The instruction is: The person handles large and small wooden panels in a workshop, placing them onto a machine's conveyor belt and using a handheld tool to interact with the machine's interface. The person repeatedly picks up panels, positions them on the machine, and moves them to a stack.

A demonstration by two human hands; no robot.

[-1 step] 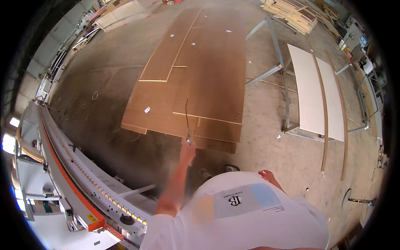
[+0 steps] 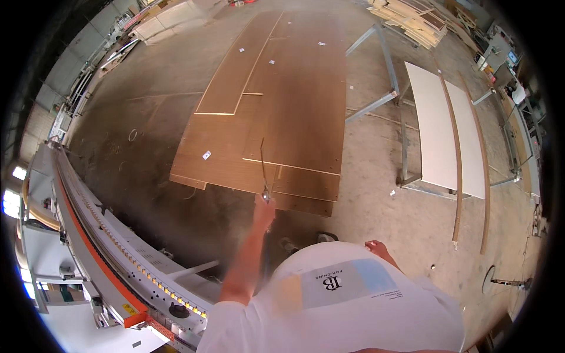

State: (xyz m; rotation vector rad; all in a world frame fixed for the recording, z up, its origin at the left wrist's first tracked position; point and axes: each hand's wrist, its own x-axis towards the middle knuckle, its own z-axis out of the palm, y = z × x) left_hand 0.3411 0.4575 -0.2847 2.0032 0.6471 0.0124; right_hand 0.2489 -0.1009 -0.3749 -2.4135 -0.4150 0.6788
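Observation:
My left hand point(image 2: 264, 210) is stretched forward and closed round what looks like an air blow gun point(image 2: 266, 195), small and metallic. Its long, thin, slightly bent tube point(image 2: 263, 165) points away from me over the near end of some brown wooden panels point(image 2: 300, 117). The panels lie flat, several pieces side by side and overlapping, with pale cut edges and small white labels. By my right side, partly covered by my white shirt, my right hand point(image 2: 379, 249) hangs with its fingers curled; I see nothing in it.
A long machine point(image 2: 118, 247) with an orange strip runs along the left. Metal trestles point(image 2: 376, 106) stand right of the panels. Farther right, a white board point(image 2: 432, 129) and long wooden strips point(image 2: 454, 176) rest on a frame. Stacked boards point(image 2: 409, 23) lie at the far right.

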